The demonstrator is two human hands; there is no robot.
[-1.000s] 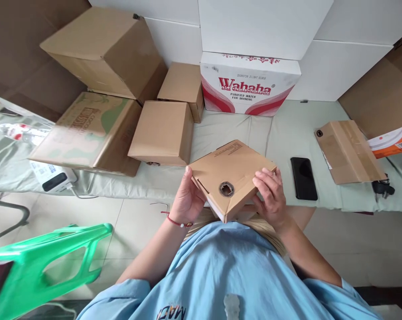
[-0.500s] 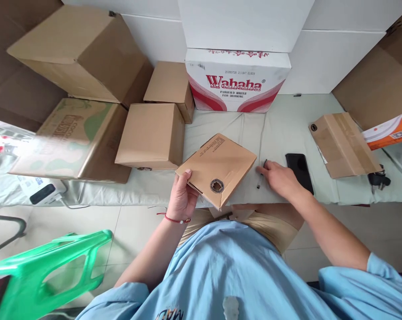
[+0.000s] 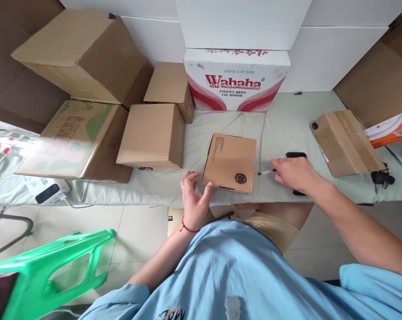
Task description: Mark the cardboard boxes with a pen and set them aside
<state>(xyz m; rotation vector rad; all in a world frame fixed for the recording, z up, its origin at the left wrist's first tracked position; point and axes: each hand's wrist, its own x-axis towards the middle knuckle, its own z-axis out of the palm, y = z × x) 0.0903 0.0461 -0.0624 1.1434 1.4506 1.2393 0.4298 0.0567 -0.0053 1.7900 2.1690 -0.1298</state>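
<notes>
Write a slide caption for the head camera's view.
Left hand at a flat cardboard box's edge, right hand holding a slim pen above a black smartphone.

A white Wahaha carton (image 3: 237, 80) stands beside a small brown box (image 3: 170, 84) on pale cloth (image 3: 234, 122).

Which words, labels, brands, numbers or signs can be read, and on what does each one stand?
"Wahaha ®": white-and-red carton
"PURIFIED WATER FOR DRINKING": same carton
"COCO": green-patterned carton; rest blurred
"MAD": blue shirt; rest unclear
Too small or blurred: code and red characters on the first carton, small print on the cardboard box at the left hand, square code on the orange-and-white pack
</notes>
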